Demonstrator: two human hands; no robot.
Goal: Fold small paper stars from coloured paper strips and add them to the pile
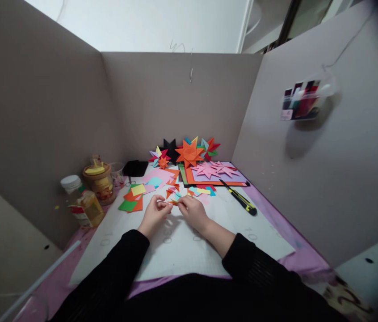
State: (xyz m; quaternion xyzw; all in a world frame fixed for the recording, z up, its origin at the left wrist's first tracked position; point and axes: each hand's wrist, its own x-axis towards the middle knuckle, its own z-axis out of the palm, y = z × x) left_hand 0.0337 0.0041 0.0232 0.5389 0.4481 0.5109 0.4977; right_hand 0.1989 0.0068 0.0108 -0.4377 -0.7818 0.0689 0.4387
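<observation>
Over the middle of the white board (pixel 182 255), my left hand (pixel 156 213) and my right hand (pixel 194 212) are close together. A small orange folded paper (pixel 173 202) shows between their fingertips. My right hand is closed on its right end in a pinch. The curled fingers of my left hand are at its left end, thumb and index drawn close. Just beyond the hands are small folded pieces in orange and light blue (pixel 177 196). Whatever lies under the fingers is hidden.
Square papers (pixel 128 205) lie at the left, a black and yellow cutter (pixel 239 197) at the right. Behind are pink paper stars (pixel 206 169) on coloured sheets and a large orange star (pixel 189 153). A bottle (pixel 86 209) and jar (pixel 103 184) stand left. Grey partitions (pixel 182 98) enclose the table.
</observation>
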